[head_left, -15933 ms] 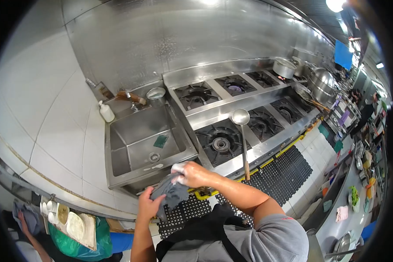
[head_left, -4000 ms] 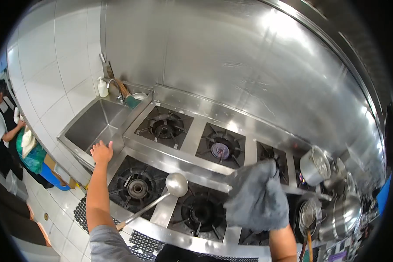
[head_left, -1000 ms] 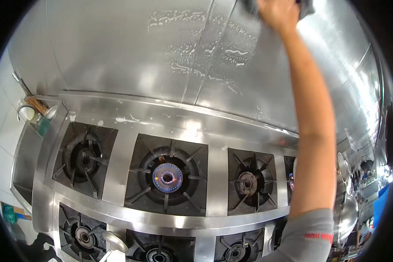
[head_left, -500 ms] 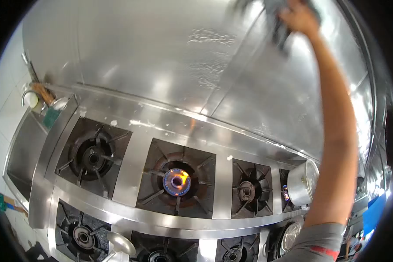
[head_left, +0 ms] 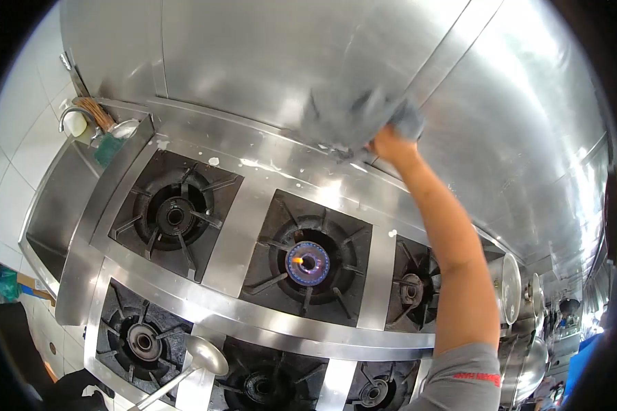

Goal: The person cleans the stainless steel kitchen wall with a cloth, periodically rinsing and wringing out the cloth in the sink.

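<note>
- Head view is showing the person's right hand [head_left: 394, 146] holding a grey cloth [head_left: 353, 122] low on the steel wall [head_left: 253, 58] behind the stove.
- Its fingers are clamping on a bunched part of the cloth; blur and folds are hiding the fingertips.
- The cloth is spreading leftward from the hand, its blurred lower edge overlapping the ledge [head_left: 206, 130] at the foot of the wall.
- The right forearm [head_left: 452, 240] is stretching over the right side of the stove, a grey sleeve [head_left: 463, 380] covering its upper end.
- White foam [head_left: 260, 166] is dotting the stove's back strip to the left of the cloth.
- A lit burner [head_left: 307, 264], second from the left in the back row, is showing a ring of blue flame with an orange lick.
- A ladle [head_left: 208, 355] is resting on the front row, its bowl sitting between two burners and its handle slanting toward the lower left.
- A sink [head_left: 65, 202] is standing left of the stove; a green pad [head_left: 107, 149], a brush [head_left: 96, 113] and a white bottle [head_left: 76, 125] are sitting near its back.
- A pot [head_left: 509, 288] is standing just right of the forearm.
</note>
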{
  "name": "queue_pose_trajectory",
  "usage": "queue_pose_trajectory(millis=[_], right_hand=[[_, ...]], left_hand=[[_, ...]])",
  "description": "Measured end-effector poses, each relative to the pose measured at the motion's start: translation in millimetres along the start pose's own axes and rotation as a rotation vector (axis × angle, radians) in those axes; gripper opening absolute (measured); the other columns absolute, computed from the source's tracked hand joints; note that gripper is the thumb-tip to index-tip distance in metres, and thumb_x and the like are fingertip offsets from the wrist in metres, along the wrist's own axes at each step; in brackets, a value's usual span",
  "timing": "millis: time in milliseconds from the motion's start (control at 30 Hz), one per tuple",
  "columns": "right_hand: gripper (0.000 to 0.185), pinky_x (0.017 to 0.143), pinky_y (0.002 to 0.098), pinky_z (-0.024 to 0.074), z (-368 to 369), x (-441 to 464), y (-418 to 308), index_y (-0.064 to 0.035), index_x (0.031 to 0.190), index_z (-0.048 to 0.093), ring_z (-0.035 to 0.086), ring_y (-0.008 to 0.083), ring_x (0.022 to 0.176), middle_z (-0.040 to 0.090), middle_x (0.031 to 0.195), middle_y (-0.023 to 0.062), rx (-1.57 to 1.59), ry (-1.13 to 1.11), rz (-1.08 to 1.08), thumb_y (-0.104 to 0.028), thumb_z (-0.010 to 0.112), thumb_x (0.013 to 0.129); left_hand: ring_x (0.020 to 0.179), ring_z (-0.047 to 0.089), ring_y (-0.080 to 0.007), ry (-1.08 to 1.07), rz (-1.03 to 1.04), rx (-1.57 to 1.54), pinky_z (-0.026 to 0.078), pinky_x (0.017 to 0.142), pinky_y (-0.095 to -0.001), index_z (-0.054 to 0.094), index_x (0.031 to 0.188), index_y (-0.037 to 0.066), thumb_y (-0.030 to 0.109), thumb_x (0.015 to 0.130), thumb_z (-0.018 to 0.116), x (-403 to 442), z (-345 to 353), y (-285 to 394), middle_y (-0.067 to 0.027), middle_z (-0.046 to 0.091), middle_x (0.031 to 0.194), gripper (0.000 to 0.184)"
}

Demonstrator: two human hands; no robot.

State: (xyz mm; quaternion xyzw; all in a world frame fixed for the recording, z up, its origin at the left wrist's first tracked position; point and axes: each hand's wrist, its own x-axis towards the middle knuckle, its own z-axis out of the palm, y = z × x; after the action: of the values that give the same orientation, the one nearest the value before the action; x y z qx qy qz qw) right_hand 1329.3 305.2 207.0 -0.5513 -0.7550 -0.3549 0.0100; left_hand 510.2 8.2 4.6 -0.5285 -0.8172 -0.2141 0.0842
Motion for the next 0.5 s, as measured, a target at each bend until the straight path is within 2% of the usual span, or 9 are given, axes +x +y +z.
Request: queue_pose_trajectory(millis=[33,67,100,167,200,300,400,433,500], right_hand=[[0.057,0.102,0.0495,0.0384,-12.5,-28.6,-3.8,-0.0135,0.128,0.054,0.038,0.0360,0.133,0.049,0.136,0.0176,-0.009,-0.330,0.063,-0.049,0.061,0.085],[0.041,0.094,0.0459,0.0464,49.1,-87.8,23.0,-0.0256,0.129,0.054,0.049,0.0309,0.126,0.054,0.133,0.0155,0.102,0.005,0.251,-0.038,0.056,0.089],[0.036,0.087,0.0415,0.0507,11.1,-98.6,32.1,-0.0305,0.128,0.054,0.060,0.0261,0.113,0.061,0.126,0.0117,-0.042,-0.824,0.216,-0.029,0.049,0.093],[0.039,0.087,0.0380,0.0512,2.9,-157.9,67.8,-0.0187,0.128,0.055,0.065,0.0271,0.102,0.062,0.124,0.0091,-0.110,-0.909,0.214,-0.025,0.049,0.090],[0.039,0.087,0.0380,0.0512,-3.1,-155.2,68.0,-0.0187,0.128,0.055,0.065,0.0271,0.102,0.062,0.124,0.0091,-0.116,-0.909,0.212,-0.025,0.049,0.090],[0.029,0.082,0.0395,0.0515,-20.0,-135.4,50.2,-0.0096,0.107,0.065,0.067,0.0295,0.090,0.070,0.101,0.0095,-0.116,0.004,0.024,-0.021,0.051,0.086],[0.027,0.066,0.0411,0.0551,-1.7,-28.9,-9.8,-0.0088,0.087,0.071,0.070,0.0272,0.079,0.071,0.079,0.0108,-0.123,-0.748,0.070,-0.023,0.049,0.088],[0.028,0.063,0.0428,0.0538,28.6,3.2,-30.1,-0.0094,0.100,0.068,0.069,0.0270,0.085,0.071,0.091,0.0069,-0.040,-0.623,-0.062,-0.027,0.049,0.090],[0.045,0.064,0.0401,0.0556,18.5,60.7,-103.5,-0.0355,0.136,0.048,0.068,0.0218,0.092,0.068,0.109,-0.0019,0.085,-0.435,-0.150,-0.021,0.046,0.094]], left_hand=[[0.097,0.061,-0.0267,-0.001,0.005,-0.008,0.050,0.081,-0.0382,0.048,0.132,0.005,0.033,0.097,0.051,-1.1,0.8,1.4,-0.0166,0.062,0.113,0.045],[0.097,0.061,-0.0268,0.001,0.007,-0.009,0.050,0.081,-0.0384,0.048,0.133,0.005,0.033,0.097,0.051,1.3,1.6,4.7,-0.0166,0.062,0.113,0.046],[0.098,0.061,-0.0269,0.006,0.006,-0.013,0.049,0.081,-0.0387,0.048,0.133,0.006,0.034,0.097,0.051,-1.4,3.0,5.6,-0.0166,0.061,0.113,0.046],[0.098,0.060,-0.0271,-0.002,0.015,-0.005,0.049,0.081,-0.0391,0.047,0.133,0.006,0.034,0.097,0.051,0.3,4.6,8.2,-0.0165,0.061,0.114,0.046],[0.098,0.060,-0.0272,0.002,0.014,-0.007,0.049,0.082,-0.0393,0.047,0.133,0.006,0.034,0.097,0.051,1.3,6.0,8.8,-0.0165,0.061,0.114,0.047],[0.099,0.060,-0.0274,-0.013,0.027,-0.012,0.049,0.082,-0.0400,0.046,0.134,0.006,0.035,0.096,0.051,3.4,10.1,4.6,-0.0163,0.061,0.115,0.048],[0.100,0.059,-0.0277,-0.028,0.035,-0.018,0.048,0.083,-0.0407,0.045,0.135,0.006,0.036,0.096,0.050,10.6,15.8,2.1,-0.0162,0.060,0.116,0.049],[0.100,0.059,-0.0278,-0.029,0.034,-0.025,0.048,0.083,-0.0409,0.045,0.135,0.006,0.036,0.096,0.050,12.3,17.4,-0.4,-0.0162,0.060,0.116,0.049],[0.101,0.059,-0.0280,-0.033,0.040,-0.039,0.048,0.084,-0.0414,0.045,0.135,0.007,0.037,0.096,0.050,16.8,19.9,-3.4,-0.0161,0.060,0.116,0.050]])
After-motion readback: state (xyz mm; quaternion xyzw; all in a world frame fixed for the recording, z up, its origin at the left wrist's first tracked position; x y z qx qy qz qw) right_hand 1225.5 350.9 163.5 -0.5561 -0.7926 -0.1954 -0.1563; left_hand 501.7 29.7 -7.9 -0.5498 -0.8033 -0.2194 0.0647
